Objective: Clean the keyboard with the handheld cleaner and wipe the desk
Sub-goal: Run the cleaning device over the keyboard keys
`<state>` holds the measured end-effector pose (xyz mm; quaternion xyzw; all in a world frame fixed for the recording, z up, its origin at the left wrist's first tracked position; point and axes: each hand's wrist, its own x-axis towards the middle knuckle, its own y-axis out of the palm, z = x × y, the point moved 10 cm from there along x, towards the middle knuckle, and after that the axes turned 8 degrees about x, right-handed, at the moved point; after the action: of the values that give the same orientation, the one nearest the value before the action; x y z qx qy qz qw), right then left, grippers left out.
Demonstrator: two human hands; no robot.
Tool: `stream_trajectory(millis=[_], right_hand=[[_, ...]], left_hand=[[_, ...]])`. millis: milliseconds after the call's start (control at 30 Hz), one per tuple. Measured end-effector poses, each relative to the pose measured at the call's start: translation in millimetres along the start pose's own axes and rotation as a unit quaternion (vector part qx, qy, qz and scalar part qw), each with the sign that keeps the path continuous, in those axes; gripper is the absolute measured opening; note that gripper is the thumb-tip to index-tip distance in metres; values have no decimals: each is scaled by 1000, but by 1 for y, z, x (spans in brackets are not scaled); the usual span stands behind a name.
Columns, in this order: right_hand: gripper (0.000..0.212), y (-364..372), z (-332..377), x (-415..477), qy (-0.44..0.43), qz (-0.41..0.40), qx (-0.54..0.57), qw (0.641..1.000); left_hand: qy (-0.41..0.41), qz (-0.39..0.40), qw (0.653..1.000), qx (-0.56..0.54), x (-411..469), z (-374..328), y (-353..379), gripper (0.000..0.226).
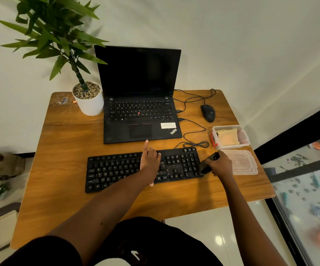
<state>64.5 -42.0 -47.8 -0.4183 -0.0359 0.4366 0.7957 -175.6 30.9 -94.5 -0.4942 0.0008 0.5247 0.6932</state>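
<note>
A black keyboard (117,169) lies across the front middle of the wooden desk (65,143), with pale crumbs scattered over the keys at its right part. My left hand (150,162) lies on top of the keyboard's middle, index finger stretched toward the laptop, thumb at the near edge. My right hand (219,166) grips a black handheld cleaner (208,164) whose lower end sits at the keyboard's right edge. A yellow cloth (228,137) is folded inside a clear plastic box (245,140) at the right.
An open black laptop (140,104) stands behind the keyboard, a potted plant (88,100) to its left, a wired black mouse (208,113) to its right. A clear lid (241,165) lies beside my right hand. Cables loop between laptop and box.
</note>
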Motion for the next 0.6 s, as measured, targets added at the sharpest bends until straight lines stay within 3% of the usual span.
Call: stream_trajectory(millis=[167, 300, 433, 533, 600], right_hand=[[24, 5, -10, -3, 37, 64, -21, 997], [25, -8, -14, -7, 33, -16, 5, 999], [23, 0, -19, -14, 44, 23, 32, 998], [21, -8, -17, -19, 8, -28, 74, 997], [21, 4, -15, -26, -9, -3, 69, 998]], left_hand=[[-2, 2, 1000, -1, -1, 1, 0, 127], [2, 3, 1000, 0, -1, -1, -1, 126], [3, 4, 1000, 0, -1, 0, 0, 126], [1, 1, 1000, 1, -1, 0, -1, 126], [3, 0, 1000, 2, -2, 0, -1, 126]])
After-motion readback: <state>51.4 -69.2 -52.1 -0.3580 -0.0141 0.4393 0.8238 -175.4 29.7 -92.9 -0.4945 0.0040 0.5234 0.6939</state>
